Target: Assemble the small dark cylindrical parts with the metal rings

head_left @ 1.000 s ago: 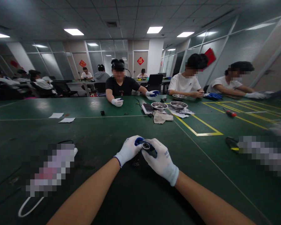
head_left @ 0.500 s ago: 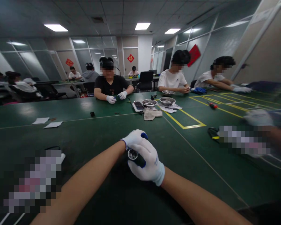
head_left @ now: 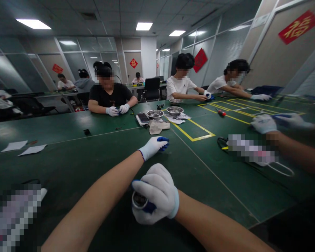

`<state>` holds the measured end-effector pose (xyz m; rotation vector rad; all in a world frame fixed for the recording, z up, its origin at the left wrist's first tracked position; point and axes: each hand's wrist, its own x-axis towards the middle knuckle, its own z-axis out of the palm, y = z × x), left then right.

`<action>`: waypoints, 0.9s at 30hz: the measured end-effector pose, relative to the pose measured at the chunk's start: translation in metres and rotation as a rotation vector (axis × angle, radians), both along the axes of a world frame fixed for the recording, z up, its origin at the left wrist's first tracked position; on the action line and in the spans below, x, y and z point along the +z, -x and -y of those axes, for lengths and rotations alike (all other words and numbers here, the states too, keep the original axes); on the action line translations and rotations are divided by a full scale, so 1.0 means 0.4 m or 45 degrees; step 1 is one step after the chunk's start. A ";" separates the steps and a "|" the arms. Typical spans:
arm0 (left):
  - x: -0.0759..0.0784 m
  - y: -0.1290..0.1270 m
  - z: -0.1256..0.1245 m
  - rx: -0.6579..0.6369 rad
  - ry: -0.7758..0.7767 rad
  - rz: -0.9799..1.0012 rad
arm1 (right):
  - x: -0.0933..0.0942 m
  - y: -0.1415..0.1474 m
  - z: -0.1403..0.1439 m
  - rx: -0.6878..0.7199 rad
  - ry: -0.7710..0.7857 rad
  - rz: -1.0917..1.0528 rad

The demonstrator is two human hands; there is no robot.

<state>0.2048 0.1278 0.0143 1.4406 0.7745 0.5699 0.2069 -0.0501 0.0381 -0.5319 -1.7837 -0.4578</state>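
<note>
My right hand (head_left: 157, 194), in a white glove with blue palm coating, is wrapped round a short cylinder (head_left: 139, 201) with a silvery rim. The cylinder's round end faces me and looks dark inside; the fingers hide its body. Farther forward, my left hand (head_left: 155, 145) is over the green table, apart from the cylinder. Its blue-coated fingers point right, loosely bent, and I see nothing held in them. Beyond it lies a beige cloth (head_left: 159, 127), close to the metal bowls (head_left: 155, 114).
A white scale-like device (head_left: 142, 119) stands beside the bowls. Yellow tape (head_left: 203, 136) marks the green table (head_left: 107, 168). To the right are a blurred-out power strip (head_left: 252, 150), a red screwdriver (head_left: 221, 112) and a co-worker's gloved hands (head_left: 265, 123). Papers (head_left: 33, 149) lie left; other people sit opposite.
My left hand has come away from the cylinder and moved forward. My right hand, still round the cylinder, has drawn nearer to me. The view has turned to the right.
</note>
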 end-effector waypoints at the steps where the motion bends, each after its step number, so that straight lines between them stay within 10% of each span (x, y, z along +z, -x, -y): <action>1: -0.004 0.032 0.003 0.014 0.018 0.013 | -0.002 -0.001 -0.009 -0.006 0.006 -0.038; 14: -0.006 0.449 0.107 0.265 -0.285 -0.039 | -0.046 -0.008 -0.077 -0.172 0.315 -0.189; 27: 0.006 0.441 0.209 0.300 -0.644 -0.329 | -0.099 0.044 -0.165 -0.216 0.780 -0.550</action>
